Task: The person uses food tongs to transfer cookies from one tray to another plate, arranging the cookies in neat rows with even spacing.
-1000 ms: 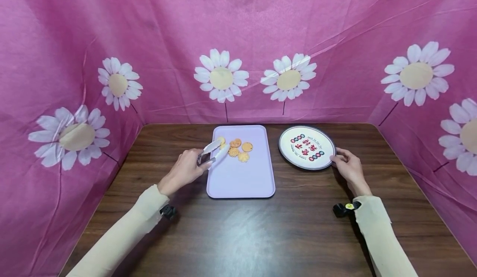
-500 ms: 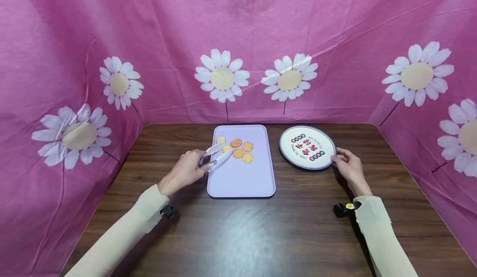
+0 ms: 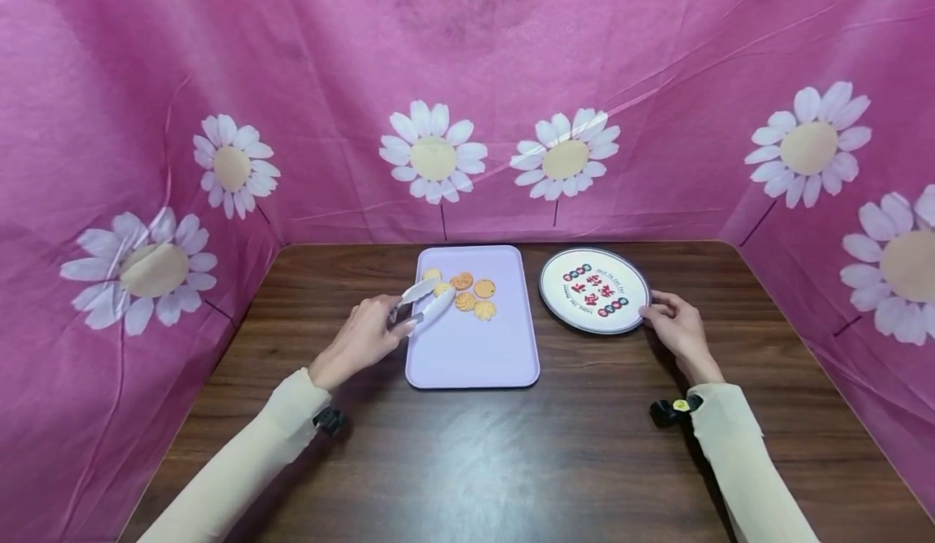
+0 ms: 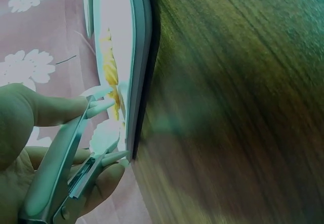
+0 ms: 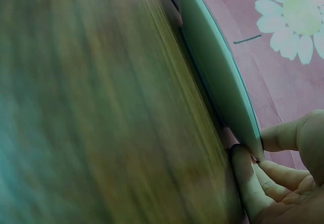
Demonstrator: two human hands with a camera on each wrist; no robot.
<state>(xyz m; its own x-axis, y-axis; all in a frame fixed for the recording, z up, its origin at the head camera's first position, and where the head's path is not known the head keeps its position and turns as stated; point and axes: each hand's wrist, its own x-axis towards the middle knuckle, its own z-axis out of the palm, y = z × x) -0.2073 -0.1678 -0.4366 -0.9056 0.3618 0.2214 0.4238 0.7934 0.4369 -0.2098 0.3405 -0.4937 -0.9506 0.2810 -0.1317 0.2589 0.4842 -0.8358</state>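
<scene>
My left hand grips a pair of tongs with white tips, which reach over the left edge of the lilac tray. Several cookies lie in the tray's upper half. The tong tips are around a pale cookie; whether they touch it I cannot tell. Close by are a swirled cookie, a flower-shaped cookie and a round cookie. At the right, my right hand pinches the rim of a white plate with red lettering, thumb on top and fingers below.
Both stand on a dark wooden table, tray and plate side by side near its back edge. A pink cloth printed with white daisies hangs behind and along both sides.
The tongs have moved slightly right from the upper-left cookie to the pale one, and the swirled and flower cookies shifted right. Lately the plate and my right hand moved a little left.
</scene>
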